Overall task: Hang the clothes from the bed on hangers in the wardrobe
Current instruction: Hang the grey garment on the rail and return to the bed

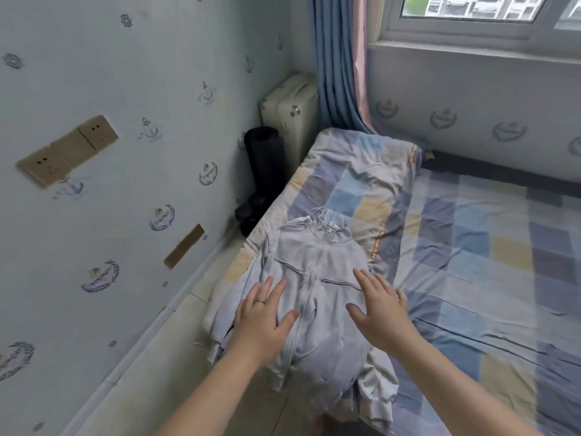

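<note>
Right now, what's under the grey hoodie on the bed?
White hanger hooks poke out at the collar of the grey hoodie; more pale fabric shows along its left and lower edges, over the checked quilt. The hanger bodies and how many garments lie beneath are covered.

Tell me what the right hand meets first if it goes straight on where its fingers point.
Probably the grey zip jacket on the bed, right under the right hand; whether they touch is unclear.

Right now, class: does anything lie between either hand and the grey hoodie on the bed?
Nothing visible does. The left hand and right hand spread open directly over the grey hoodie, either side of its zip. The wardrobe is out of view.
</note>
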